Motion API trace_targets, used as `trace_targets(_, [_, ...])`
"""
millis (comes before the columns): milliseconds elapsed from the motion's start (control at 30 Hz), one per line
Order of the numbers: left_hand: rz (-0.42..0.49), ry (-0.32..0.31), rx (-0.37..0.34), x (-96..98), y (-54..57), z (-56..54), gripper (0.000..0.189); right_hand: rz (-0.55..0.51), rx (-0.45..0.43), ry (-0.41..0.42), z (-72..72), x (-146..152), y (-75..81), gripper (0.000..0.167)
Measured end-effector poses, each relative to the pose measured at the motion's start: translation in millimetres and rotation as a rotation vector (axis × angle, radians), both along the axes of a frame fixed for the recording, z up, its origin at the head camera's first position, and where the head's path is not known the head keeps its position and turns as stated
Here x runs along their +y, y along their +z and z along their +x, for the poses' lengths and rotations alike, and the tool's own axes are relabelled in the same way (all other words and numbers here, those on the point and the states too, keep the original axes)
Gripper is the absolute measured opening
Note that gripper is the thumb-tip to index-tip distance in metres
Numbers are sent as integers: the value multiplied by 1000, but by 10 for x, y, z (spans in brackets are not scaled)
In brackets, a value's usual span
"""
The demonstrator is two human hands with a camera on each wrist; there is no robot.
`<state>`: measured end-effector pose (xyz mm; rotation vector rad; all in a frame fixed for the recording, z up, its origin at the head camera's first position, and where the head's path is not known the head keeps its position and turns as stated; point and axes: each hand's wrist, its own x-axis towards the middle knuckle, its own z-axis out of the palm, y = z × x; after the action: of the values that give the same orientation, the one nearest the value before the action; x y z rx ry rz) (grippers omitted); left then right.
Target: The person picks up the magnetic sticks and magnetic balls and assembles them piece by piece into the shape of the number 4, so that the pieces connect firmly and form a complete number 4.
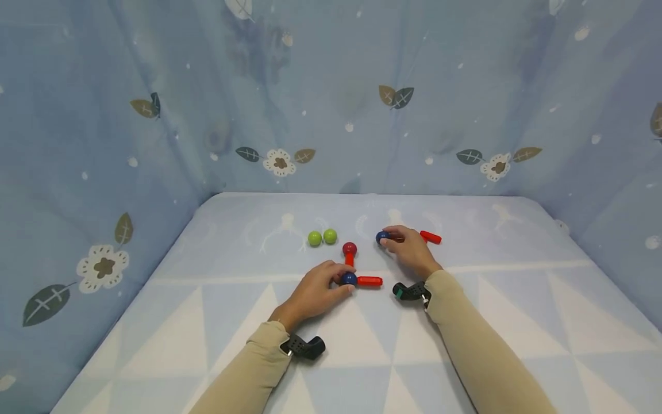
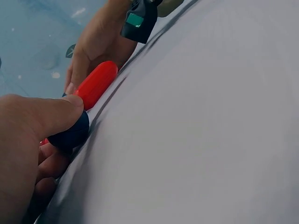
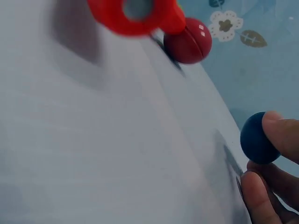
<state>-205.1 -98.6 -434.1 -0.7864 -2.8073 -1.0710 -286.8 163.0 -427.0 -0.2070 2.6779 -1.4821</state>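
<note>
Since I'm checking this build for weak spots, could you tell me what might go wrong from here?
The left hand pinches the blue ball joining two red rods; tugging it might pull the joint apart. The right hand holds another blue ball only at its fingertips, so it could slip and roll. The two green balls lie loose nearby and could be knocked away.

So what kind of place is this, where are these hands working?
Probably a small staged tabletop booth, not a lived-in room. A leaf-and-flower printed blue curtain closes in three sides, a pale patterned cloth covers the table, and only toy pieces lie there: green balls, blue balls, red sticks.
</note>
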Motion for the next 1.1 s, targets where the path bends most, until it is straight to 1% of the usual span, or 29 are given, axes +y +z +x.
trace_targets(67, [4, 7, -4, 2, -10, 5, 37, -41, 12, -4, 40, 4, -16, 46])
trace_targets(233, [14, 9, 1, 0, -47, 14, 37, -180, -5, -29, 153, 3, -33, 48])
trace_targets(367, [13, -3, 15, -12, -46, 8, 37, -267, -33, -33, 230, 17, 18, 49])
trace_targets(467, [14, -12, 27, -18, -41, 7, 37, -322, -55, -28, 290, 36, 91, 50])
trace_targets(600, [19, -19, 35, -12, -35, -3, 37, -351, -57, -3, 395, 72, 163, 51])
trace_targets(700, [20, -20, 37, 9, -37, -11, 37, -361, -56, 18, 502, 114, 170, 52])
trace_targets(833, [19, -15, 43, 16, -42, -9, 38, -377, -57, 43, 626, 144, 143, 51])
trace_targets(1033, [17, -3, 40, -5, -48, 8, 37, -370, -62, 86, 713, 149, 82, 50])
trace_targets(1100, [19, -3, 40, -4, -48, 10, 37, -367, -67, 86, 732, 147, 77, 48])
